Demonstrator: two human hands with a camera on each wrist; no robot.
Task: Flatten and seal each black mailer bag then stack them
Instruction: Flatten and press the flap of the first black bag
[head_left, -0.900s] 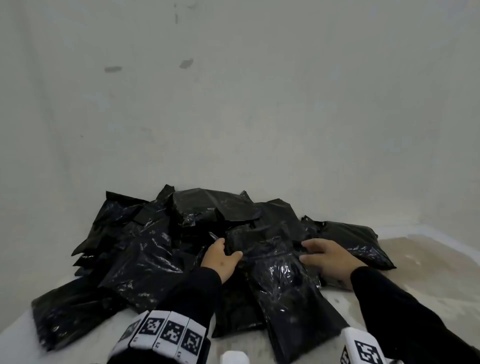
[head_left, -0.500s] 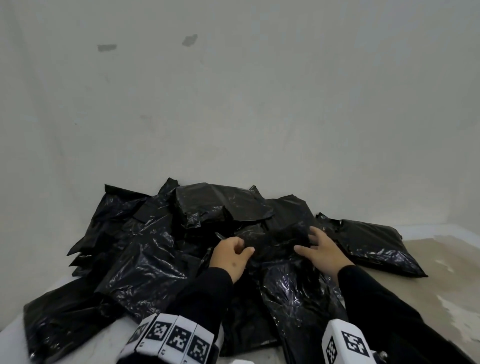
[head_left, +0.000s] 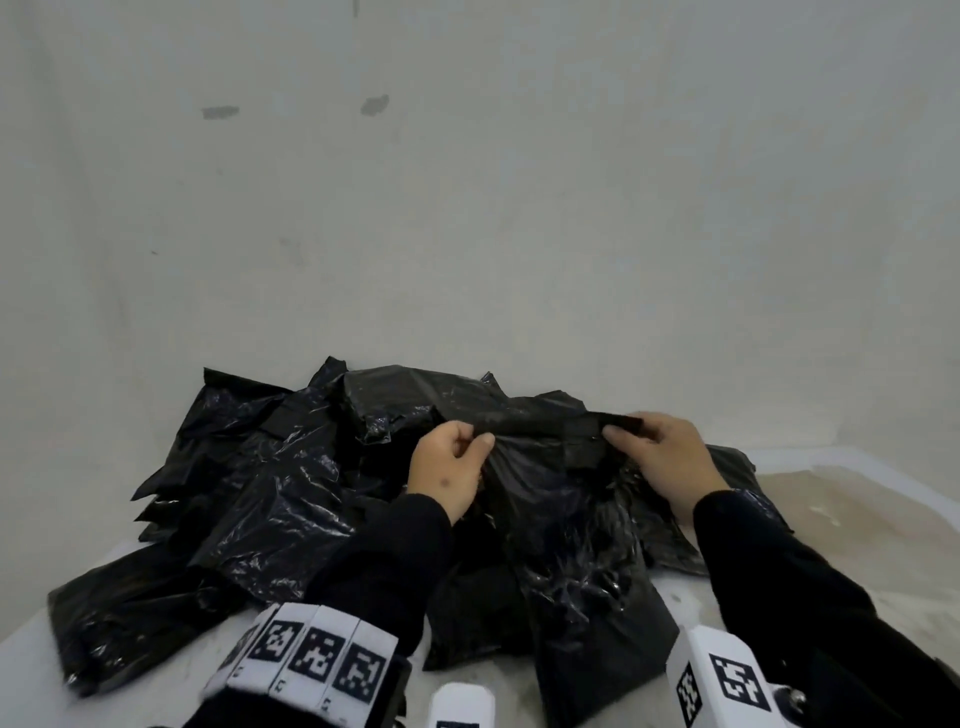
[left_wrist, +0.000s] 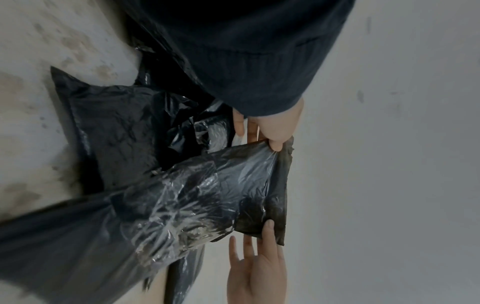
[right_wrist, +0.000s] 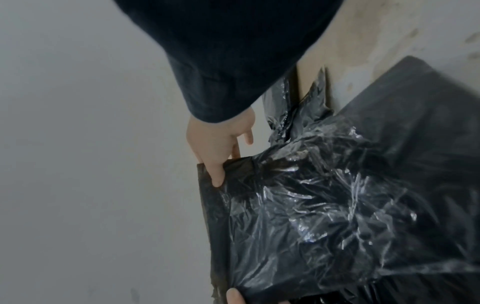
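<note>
Pale wall (head_left: 519, 208) behind; stained white surface (head_left: 857, 519) below. Heap of black mailer bags (head_left: 270, 467), glossy, crinkled, lying against the wall; no readable print on any bag. Held mailer bag (head_left: 561, 519) in front of the heap, top edge raised, lower end resting among the others; matte flap band (head_left: 540, 421) along the top, wrinkled shiny body below. Square black-and-white coded markers (head_left: 311, 654) on wrist bands, no legible text. Left hand (head_left: 447, 467) pinching the flap's left end; right hand (head_left: 665, 457) pinching its right end.
</note>
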